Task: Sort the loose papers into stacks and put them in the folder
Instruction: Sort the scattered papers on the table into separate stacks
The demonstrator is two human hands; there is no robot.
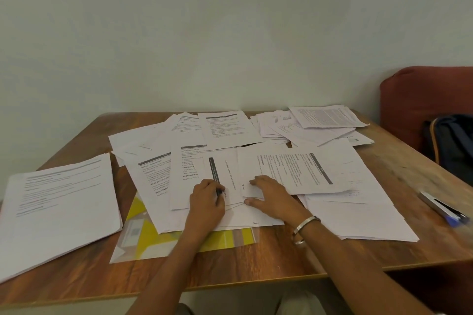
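My left hand (207, 198) grips a dark pen (219, 192), its tip on a sheet among the loose papers (230, 161) spread over the tabletop (256, 263). My right hand (271, 198) lies flat, fingers spread, pressing that sheet. The yellow folder (158, 235) lies half under the papers, near me. A neater stack (58, 207), I think, sits far left.

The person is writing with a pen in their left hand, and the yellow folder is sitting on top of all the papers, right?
Not quite. The left hand does hold the pen, but the yellow folder is not on top. The head view shows it lying on the table under the loose papers, with only its near part sticking out.
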